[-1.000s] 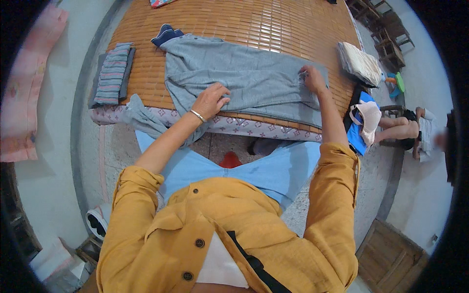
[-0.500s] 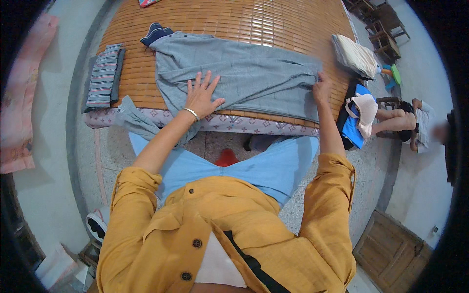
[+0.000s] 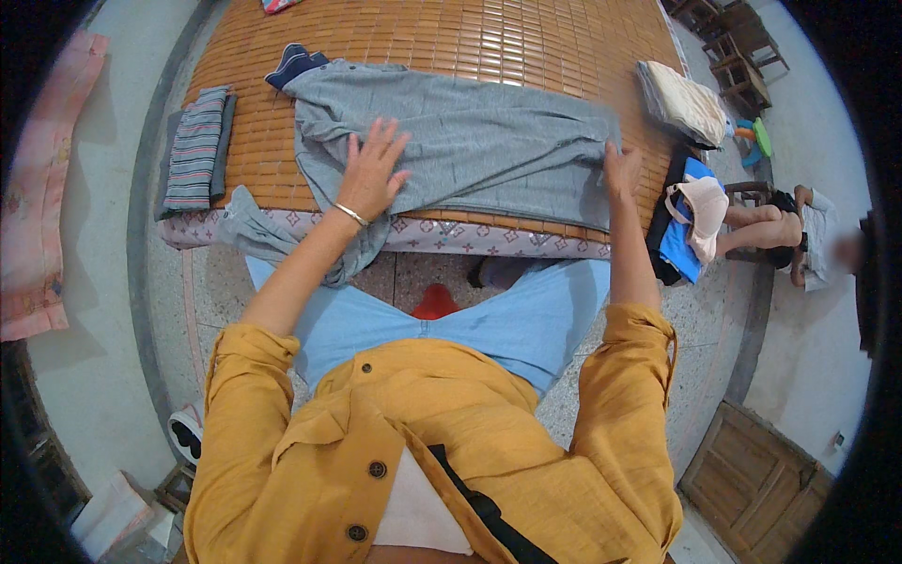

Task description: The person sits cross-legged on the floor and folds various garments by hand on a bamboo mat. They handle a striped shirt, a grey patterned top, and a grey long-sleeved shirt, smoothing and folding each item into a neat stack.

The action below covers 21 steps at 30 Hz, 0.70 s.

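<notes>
Both hands, left [image 3: 373, 172] and right [image 3: 621, 171], open flat on grey garment [image 3: 470, 141], bamboo-matted bed [image 3: 489, 42], speckled floor [image 3: 160, 310].

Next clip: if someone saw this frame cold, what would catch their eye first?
Most likely the long grey knit garment spread across the woven bamboo mat at centre, one sleeve hanging over the near edge. The left hand lies flat on it with fingers spread, while the right hand presses its right end. A striped folded cloth sits at the mat's left edge and a pale folded cloth at its right.
</notes>
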Available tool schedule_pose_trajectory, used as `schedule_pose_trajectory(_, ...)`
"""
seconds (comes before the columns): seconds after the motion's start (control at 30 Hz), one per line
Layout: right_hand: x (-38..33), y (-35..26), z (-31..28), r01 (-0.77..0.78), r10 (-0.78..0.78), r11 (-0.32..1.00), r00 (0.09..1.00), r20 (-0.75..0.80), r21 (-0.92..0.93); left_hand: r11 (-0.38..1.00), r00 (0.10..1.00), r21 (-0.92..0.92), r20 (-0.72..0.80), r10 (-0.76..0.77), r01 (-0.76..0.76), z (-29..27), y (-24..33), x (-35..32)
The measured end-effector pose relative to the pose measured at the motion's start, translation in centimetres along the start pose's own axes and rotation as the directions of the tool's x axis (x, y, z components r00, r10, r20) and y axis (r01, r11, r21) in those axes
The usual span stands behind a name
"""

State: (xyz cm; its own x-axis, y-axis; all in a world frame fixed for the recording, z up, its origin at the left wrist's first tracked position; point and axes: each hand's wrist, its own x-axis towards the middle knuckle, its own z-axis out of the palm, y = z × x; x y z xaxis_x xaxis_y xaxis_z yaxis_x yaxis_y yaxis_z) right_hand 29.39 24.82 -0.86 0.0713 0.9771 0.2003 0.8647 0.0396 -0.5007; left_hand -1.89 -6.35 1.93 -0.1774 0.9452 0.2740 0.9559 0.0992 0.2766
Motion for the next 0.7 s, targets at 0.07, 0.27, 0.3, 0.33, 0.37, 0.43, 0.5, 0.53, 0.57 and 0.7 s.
schedule_pose_trajectory(0.07,0.3,2.0,1.6,0.006,-0.006,0.991,1.000,0.002,0.137,0.995,0.998,-0.094,0.031,0.047,-0.044,1.0,0.7,-0.1)
schedule_pose_trajectory(0.27,2.1,2.7,0.6,0.026,-0.052,0.941,0.996,0.069,0.336,0.983,0.955,-0.045,0.250,-0.162,0.178,1.7,1.4,0.0)
schedule_pose_trajectory(0.3,1.3,1.6,-0.8,0.092,-0.109,0.982,0.989,0.097,0.167,0.979,0.946,-0.014,0.260,-0.191,0.202,1.4,1.0,-0.1)
schedule_pose_trajectory(0.33,0.4,0.7,-2.0,0.159,-0.157,0.987,0.979,0.130,-0.006,0.975,0.939,0.016,0.269,-0.216,0.220,1.2,0.8,-0.1)
schedule_pose_trajectory(0.37,-0.6,-0.3,-3.0,0.130,-0.125,0.991,0.986,0.111,-0.038,0.975,0.939,0.038,0.264,-0.221,0.219,1.2,0.5,-0.2)
schedule_pose_trajectory(0.43,-2.2,-1.9,-3.8,0.066,-0.059,0.993,0.996,0.072,-0.101,0.973,0.939,0.083,0.258,-0.229,0.215,1.5,0.1,-0.3)
schedule_pose_trajectory(0.5,-2.4,-1.1,-2.8,0.261,-0.289,0.949,0.945,-0.155,-0.175,0.972,0.946,0.111,0.229,-0.227,0.206,1.3,0.9,-0.1)
schedule_pose_trajectory(0.53,-2.3,-0.9,-2.3,0.348,-0.401,0.909,0.880,-0.256,-0.228,0.971,0.950,0.126,0.215,-0.227,0.204,1.2,1.1,-0.1)
schedule_pose_trajectory(0.57,-2.2,-1.2,-2.0,0.386,-0.411,0.911,0.881,-0.232,-0.147,0.972,0.961,0.115,0.167,-0.223,0.205,1.2,1.1,-0.1)
schedule_pose_trajectory(0.7,-2.6,-3.3,-1.2,0.352,-0.349,0.927,0.936,-0.048,0.126,0.979,0.980,0.048,-0.024,-0.197,0.198,1.4,-0.3,0.5)
